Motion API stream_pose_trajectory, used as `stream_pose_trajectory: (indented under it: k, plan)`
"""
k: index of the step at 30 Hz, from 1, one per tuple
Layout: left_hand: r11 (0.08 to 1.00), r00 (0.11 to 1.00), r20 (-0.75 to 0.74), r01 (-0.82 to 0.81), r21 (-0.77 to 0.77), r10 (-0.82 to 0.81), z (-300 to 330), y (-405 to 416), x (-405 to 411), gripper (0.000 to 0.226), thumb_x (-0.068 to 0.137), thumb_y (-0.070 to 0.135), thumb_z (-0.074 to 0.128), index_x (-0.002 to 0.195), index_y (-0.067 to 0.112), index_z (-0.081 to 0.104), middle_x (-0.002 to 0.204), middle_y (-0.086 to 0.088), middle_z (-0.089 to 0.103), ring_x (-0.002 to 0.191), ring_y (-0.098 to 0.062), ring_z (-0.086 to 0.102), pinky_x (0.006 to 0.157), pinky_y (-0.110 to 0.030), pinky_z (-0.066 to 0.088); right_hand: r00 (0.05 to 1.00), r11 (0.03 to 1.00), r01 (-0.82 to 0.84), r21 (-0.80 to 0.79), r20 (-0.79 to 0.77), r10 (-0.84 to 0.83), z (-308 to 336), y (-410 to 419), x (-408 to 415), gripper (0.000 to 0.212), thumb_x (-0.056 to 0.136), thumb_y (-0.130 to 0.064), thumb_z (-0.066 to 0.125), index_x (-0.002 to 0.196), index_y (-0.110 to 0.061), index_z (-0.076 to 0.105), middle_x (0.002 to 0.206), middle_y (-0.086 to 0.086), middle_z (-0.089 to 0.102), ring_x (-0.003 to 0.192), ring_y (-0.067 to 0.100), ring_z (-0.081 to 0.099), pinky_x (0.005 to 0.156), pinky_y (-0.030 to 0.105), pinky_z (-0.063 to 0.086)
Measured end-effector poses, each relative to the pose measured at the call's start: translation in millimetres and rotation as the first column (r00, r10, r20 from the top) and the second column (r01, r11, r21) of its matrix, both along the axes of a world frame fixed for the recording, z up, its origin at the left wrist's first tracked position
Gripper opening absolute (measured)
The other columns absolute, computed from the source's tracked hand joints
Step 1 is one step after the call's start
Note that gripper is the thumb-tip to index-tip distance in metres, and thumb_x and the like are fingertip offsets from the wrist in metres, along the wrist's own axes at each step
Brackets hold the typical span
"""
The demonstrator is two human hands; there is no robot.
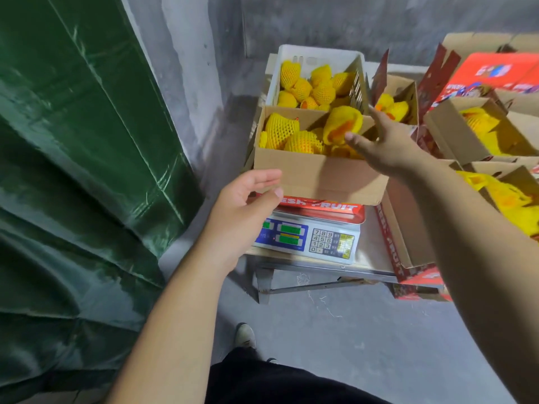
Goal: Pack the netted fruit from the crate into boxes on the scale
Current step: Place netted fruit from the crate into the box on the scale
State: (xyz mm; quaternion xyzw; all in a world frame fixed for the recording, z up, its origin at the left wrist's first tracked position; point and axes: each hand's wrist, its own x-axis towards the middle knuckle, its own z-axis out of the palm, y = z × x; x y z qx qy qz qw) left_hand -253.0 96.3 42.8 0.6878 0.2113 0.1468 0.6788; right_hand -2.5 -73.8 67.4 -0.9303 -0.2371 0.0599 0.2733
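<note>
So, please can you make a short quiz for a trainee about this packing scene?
1. True or false: the white crate holds no fruit.
2. On what does the open cardboard box stand? A) floor B) scale C) crate
3. Which hand has its fingers against a netted fruit?

Key: 1. False, netted fruit lies in it. 2. B. 3. The right hand; the left hand is open beside the box.

The red box front (320, 206) reads "FRUIT"; the scale (306, 240) keypad shows digits 0–9.
</note>
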Motion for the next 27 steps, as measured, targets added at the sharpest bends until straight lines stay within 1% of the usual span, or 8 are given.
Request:
stream_pose_trajectory:
  k: [3,5,10,14,16,22,25,27]
  plan:
    - [0.998,0.999,0.0,-0.054,-0.021,0.054,0,4,-2,0.034,0.1,0.017,0.067,0.123,0.041,0.066,0.12,0.019,0.074,0.113,-0.006,0.071,0.104,-0.04,0.056,1.0,0.999,-0.008,0.05,0.03,0.007,-11,-5,-11,0.069,0.098,-0.033,0.068,0.155,-0.01,0.039,0.149,0.02,0.051,0.136,0.035,0.05,0.113,0.046,0.042]
    - [0.993,0.995,-0.002,-0.104,-0.048,0.104,0,5,-4,0.035,0.101,0.014,0.066,0.124,0.041,0.063,0.119,0.015,0.075,0.106,-0.01,0.074,0.101,-0.039,0.057,0.998,0.992,-0.041,0.117,0.056,0.034,-10,-5,-22,0.06,0.096,-0.024,0.069,0.15,-0.012,0.046,0.143,0.015,0.057,0.13,0.03,0.054,0.109,0.042,0.045]
    - [0.991,0.991,-0.011,-0.136,-0.02,0.135,3,8,-8,0.032,0.103,0.012,0.06,0.123,0.035,0.067,0.113,0.016,0.076,0.103,-0.012,0.074,0.095,-0.031,0.058,0.988,0.975,-0.101,0.197,0.136,0.075,-6,1,-51,0.054,0.096,-0.03,0.065,0.147,-0.017,0.05,0.145,0.007,0.056,0.133,0.023,0.052,0.111,0.044,0.044]
    - [0.991,0.991,-0.017,-0.131,-0.015,0.131,5,8,-9,0.031,0.103,0.015,0.06,0.122,0.04,0.064,0.117,0.015,0.075,0.103,-0.012,0.075,0.091,-0.027,0.058,0.975,0.923,-0.22,0.315,0.044,0.217,-7,12,-72,0.045,0.099,-0.029,0.065,0.142,-0.023,0.055,0.134,-0.001,0.062,0.128,0.01,0.056,0.093,0.007,0.039]
    - [0.989,0.989,-0.027,-0.144,-0.015,0.144,4,8,-11,0.03,0.103,0.016,0.06,0.12,0.041,0.065,0.117,0.015,0.075,0.102,-0.01,0.075,0.092,-0.027,0.057,0.964,0.905,-0.245,0.348,-0.013,0.266,-9,16,-76,0.042,0.101,-0.024,0.065,0.142,-0.021,0.057,0.131,-0.002,0.062,0.129,0.009,0.056,0.085,-0.001,0.035]
    - [0.977,0.978,-0.054,-0.202,-0.067,0.199,2,10,-19,0.028,0.104,0.018,0.06,0.123,0.037,0.065,0.12,0.013,0.075,0.102,-0.009,0.075,0.088,-0.025,0.057,0.95,0.904,-0.268,0.334,-0.064,0.305,-12,12,-79,0.036,0.102,-0.028,0.064,0.137,-0.022,0.06,0.136,0.0,0.064,0.133,0.014,0.055,0.1,0.021,0.041]
    - [0.972,0.974,-0.066,-0.221,-0.081,0.216,1,11,-24,0.029,0.104,0.019,0.059,0.126,0.035,0.065,0.122,0.012,0.074,0.103,-0.008,0.075,0.088,-0.024,0.057,0.937,0.899,-0.287,0.329,-0.098,0.335,-12,11,-81,0.034,0.101,-0.027,0.066,0.134,-0.021,0.061,0.135,0.002,0.064,0.132,0.01,0.056,0.102,0.02,0.043]
    - [0.972,0.973,-0.074,-0.224,-0.07,0.219,1,13,-26,0.028,0.103,0.02,0.058,0.124,0.037,0.065,0.122,0.013,0.075,0.104,-0.008,0.075,0.089,-0.026,0.056,0.935,0.894,-0.272,0.356,-0.119,0.333,-14,12,-83,0.035,0.101,-0.025,0.067,0.135,-0.02,0.061,0.131,0.003,0.065,0.131,0.012,0.057,0.111,0.035,0.045]
